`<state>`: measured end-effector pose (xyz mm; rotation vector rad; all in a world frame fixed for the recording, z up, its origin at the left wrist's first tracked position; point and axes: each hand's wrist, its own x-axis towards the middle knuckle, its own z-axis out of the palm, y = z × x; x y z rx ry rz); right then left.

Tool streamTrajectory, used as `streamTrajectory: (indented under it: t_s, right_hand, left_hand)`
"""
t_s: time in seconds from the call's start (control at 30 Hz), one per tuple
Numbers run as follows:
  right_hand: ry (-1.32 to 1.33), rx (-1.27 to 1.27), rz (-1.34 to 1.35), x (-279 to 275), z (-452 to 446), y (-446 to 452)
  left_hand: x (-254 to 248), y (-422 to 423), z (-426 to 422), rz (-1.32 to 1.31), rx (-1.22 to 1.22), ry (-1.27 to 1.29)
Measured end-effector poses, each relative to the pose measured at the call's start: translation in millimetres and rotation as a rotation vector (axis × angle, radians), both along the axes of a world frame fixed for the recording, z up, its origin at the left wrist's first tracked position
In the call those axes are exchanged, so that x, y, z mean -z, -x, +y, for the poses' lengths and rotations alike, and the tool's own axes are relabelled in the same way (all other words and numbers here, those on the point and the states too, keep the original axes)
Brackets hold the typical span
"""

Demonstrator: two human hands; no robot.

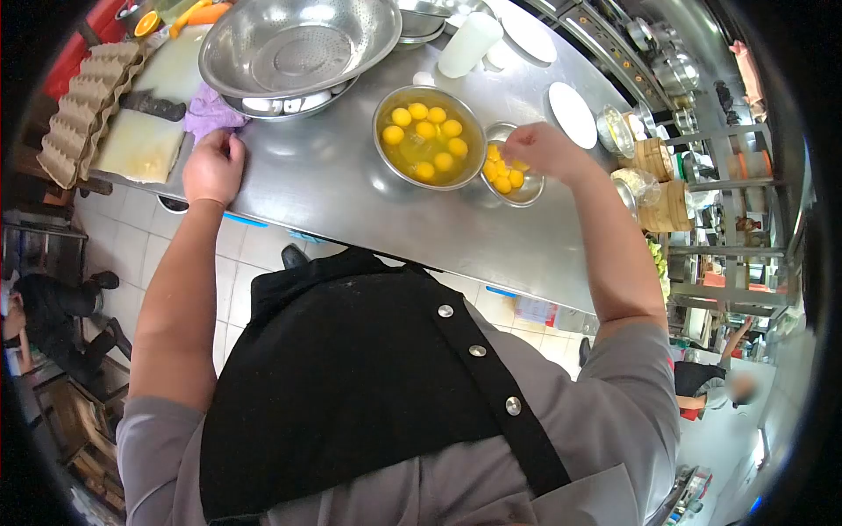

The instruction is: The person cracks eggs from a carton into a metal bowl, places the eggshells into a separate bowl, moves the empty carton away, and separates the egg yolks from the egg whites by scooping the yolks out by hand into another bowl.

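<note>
A steel bowl (413, 171) holds several whole yolks in egg white. Right beside it, a smaller steel bowl (526, 195) holds a cluster of yolks. Over that smaller bowl's upper right part is my right hand (545, 151), fingers bent and pointing down to the left; its fingertips are blurred, and whatever they hold cannot be made out. My left hand (215, 167) rests closed on the table's front edge, just below a purple cloth (210, 110), with nothing visible in it.
A large perforated steel bowl (301, 48) sits on another bowl at the back left. Egg trays (81, 123) and cutting boards (140, 147) lie at far left. A white bottle (471, 44) and white plates (573, 116) stand behind. Other people are in the distance at both sides.
</note>
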<state>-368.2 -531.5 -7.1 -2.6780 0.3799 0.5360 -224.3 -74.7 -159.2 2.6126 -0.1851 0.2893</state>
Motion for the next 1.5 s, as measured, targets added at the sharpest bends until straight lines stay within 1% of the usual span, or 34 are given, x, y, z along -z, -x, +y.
streamTrajectory:
  t_s: [0.03,0.07,0.17,0.27,0.37,0.47,0.57,0.67,0.77,0.87,0.97,1.07,1.17,1.27,1.37,1.47,1.5]
  right_hand:
    - [0.164,-0.147,0.024,1.7,6.5,2.0]
    - [0.249,-0.129,0.013,-0.2,12.5,0.3]
    - [-0.247,-0.197,-0.147,3.0,29.2,-7.3]
    - [-0.003,-0.507,-0.072,14.9,62.3,-21.4]
    - [0.185,-0.594,0.011,43.3,71.4,-34.5]
    - [0.289,-0.653,0.210,47.5,83.0,-47.7]
    - [0.172,-0.717,0.075,62.8,64.7,-51.7]
    - [-0.211,-0.363,0.317,26.9,64.2,-54.5]
    - [-0.510,-0.212,0.296,18.2,47.2,-52.4]
    - [-0.722,-0.085,0.228,18.1,32.1,-47.7]
    - [-0.965,0.077,0.138,7.3,37.0,-33.7]
    - [-1.090,0.186,0.150,-2.6,41.9,-28.4]
    - [-1.052,0.170,0.125,-7.2,48.7,-26.8]
    - [-0.954,0.221,0.103,-10.8,55.8,-29.7]
    - [-0.867,0.142,0.127,-13.1,56.9,-34.9]
    - [-0.732,0.131,0.092,-12.4,59.2,-39.3]
    - [-0.728,0.125,0.096,-11.8,58.2,-40.7]
  left_hand:
    - [1.3,-1.1,0.0,0.006,-0.003,-0.018]
    - [1.3,-1.9,0.0,0.014,-0.007,-0.036]
    - [-3.1,0.6,-1.9,0.025,-0.002,-0.025]
    - [-0.9,-1.6,-1.2,0.041,-0.006,-0.038]
    - [-0.5,0.1,-0.8,0.010,-0.007,-0.037]
    - [3.5,-0.9,0.8,-0.012,0.007,-0.009]
    - [4.5,-1.7,1.4,-0.029,0.014,-0.016]
    - [-2.3,1.9,-1.8,0.000,-0.002,-0.010]
    - [-1.8,0.5,-1.2,-0.006,0.004,-0.010]
    - [0.7,-0.6,-0.8,-0.020,0.006,-0.009]
    - [4.8,-2.1,0.7,-0.052,0.015,-0.004]
    - [3.2,-1.8,0.7,-0.053,0.034,0.002]
    - [2.8,-0.6,-0.3,-0.056,0.022,0.010]
    - [2.0,-0.9,-0.4,-0.024,0.015,-0.007]
    - [0.0,-1.3,-0.4,-0.003,0.013,-0.033]
    - [-0.4,0.4,-1.0,-0.020,0.009,-0.020]
    - [0.8,0.1,-0.7,-0.021,0.009,-0.023]
